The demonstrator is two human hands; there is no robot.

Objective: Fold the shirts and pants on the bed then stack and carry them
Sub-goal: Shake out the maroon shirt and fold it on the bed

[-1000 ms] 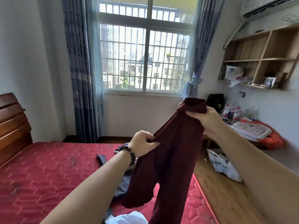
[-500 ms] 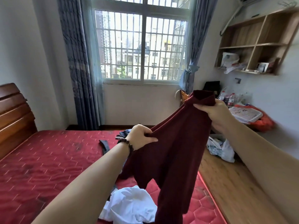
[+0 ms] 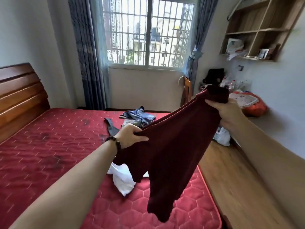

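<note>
Maroon garment (image 3: 171,156): held up in the air over the right half of the bed, stretched on a slant between both hands, higher at the right; two loose ends hanging down, the longer one ending above the mattress near its right edge.
Left hand (image 3: 130,135): fingers curled over and thumb under, pinching the garment's lower top edge; dark bead bracelet (image 3: 113,141) on the wrist.
Right hand (image 3: 226,113): fingers wrapped round the bunched upper end of the garment, raised beyond the bed's right side.
White garment (image 3: 123,178): crumpled on the mattress, directly under the hanging maroon cloth and partly hidden by it.
Jeans (image 3: 140,115): blue denim heap near the far edge of the bed, with other folded cloth just beside it; kind of that cloth not clear.
Dark strip of cloth (image 3: 111,127): lying flat on the mattress, left of the denim heap, running toward the left wrist.
Bed (image 3: 49,146): red quilted mattress, wooden headboard at the left.
Wall shelf (image 3: 257,28): open wooden compartments; lower left one holding a pile of white papers or bags, lower right one a small framed picture and small bits too blurred to name; upper ones not readable.
Desk side (image 3: 244,100): orange-red bag with a printed paper stack on top, bottles behind it.
Floor (image 3: 222,162): wood, white plastic bag (image 3: 222,138) lying below the right hand.
</note>
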